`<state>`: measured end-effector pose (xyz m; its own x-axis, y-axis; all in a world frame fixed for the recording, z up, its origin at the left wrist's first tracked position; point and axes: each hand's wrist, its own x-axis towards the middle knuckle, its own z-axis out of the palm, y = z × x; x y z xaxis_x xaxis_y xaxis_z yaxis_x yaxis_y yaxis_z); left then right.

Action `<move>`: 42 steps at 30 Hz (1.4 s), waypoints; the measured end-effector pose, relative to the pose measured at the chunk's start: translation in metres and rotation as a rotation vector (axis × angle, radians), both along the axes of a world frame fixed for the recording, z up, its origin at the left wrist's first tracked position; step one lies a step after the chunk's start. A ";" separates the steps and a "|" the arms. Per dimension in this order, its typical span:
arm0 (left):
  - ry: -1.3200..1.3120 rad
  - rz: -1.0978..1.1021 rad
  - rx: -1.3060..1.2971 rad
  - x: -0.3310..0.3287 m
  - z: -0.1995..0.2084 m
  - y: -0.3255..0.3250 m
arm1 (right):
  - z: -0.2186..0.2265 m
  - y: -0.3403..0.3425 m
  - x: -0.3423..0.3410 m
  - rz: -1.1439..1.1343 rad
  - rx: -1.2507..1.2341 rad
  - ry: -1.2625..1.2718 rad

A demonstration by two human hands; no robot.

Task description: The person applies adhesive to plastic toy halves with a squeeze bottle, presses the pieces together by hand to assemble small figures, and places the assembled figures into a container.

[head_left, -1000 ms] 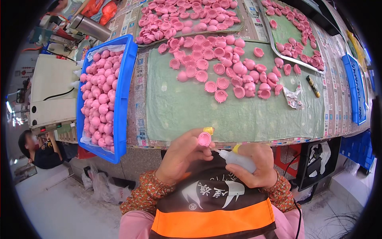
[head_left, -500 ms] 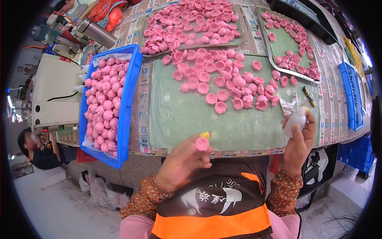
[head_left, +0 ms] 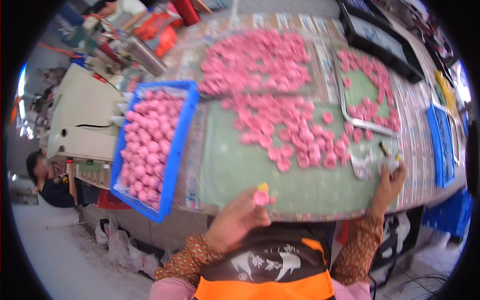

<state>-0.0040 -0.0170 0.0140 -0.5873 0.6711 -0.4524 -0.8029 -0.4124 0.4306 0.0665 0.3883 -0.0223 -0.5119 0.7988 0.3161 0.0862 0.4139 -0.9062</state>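
My left hand (head_left: pixel 237 220) is closed at the table's front edge, pinching a small pink plastic half-shell (head_left: pixel 261 198) with its hollow side up. A yellow cover (head_left: pixel 263 187) sits on one of its fingertips. Further right, my right hand (head_left: pixel 390 186) reaches over the table with its fingers around a whitish bottle (head_left: pixel 392 163), mostly hidden and blurred. Next to it lie a crumpled white wrapper (head_left: pixel 361 166) and a small dark tube (head_left: pixel 383 148). Many loose pink half-shells (head_left: pixel 287 135) are spread on the green mat (head_left: pixel 240 175) beyond my hands.
A blue crate (head_left: pixel 172 172) of pink balls stands at the left, beside a beige machine (head_left: pixel 82 110). Behind the mat lies a heap of pink pieces (head_left: pixel 255 60). A metal-rimmed tray (head_left: pixel 372 127), a black tray (head_left: pixel 382 40) and a blue tray (head_left: pixel 440 145) stand right. Other people sit at the left.
The view has shifted, so the table sits lower in it. My right hand has moved forward with the bottle, toward the wrapper and tube. My left hand still holds the half-shell.
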 end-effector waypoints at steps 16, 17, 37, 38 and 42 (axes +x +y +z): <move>0.045 -0.013 0.205 -0.005 -0.030 0.009 | 0.033 -0.075 -0.001 0.132 0.666 -0.266; 0.047 -0.005 0.212 -0.005 -0.032 0.008 | 0.035 -0.081 -0.009 0.130 0.662 -0.267; 0.024 0.004 0.125 -0.004 -0.021 0.015 | 0.026 -0.083 -0.019 0.286 0.647 -0.438; 0.024 0.000 0.128 -0.004 -0.021 0.016 | 0.025 -0.082 -0.018 0.286 0.646 -0.438; 0.065 -0.010 0.173 -0.010 -0.019 0.019 | 0.033 -0.088 -0.020 0.180 0.662 -0.315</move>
<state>-0.0136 0.0022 -0.0053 -0.6046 0.7414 -0.2912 -0.7800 -0.4769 0.4051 0.0467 0.3004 0.0110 -0.7620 0.3883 0.5183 0.1794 0.8955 -0.4073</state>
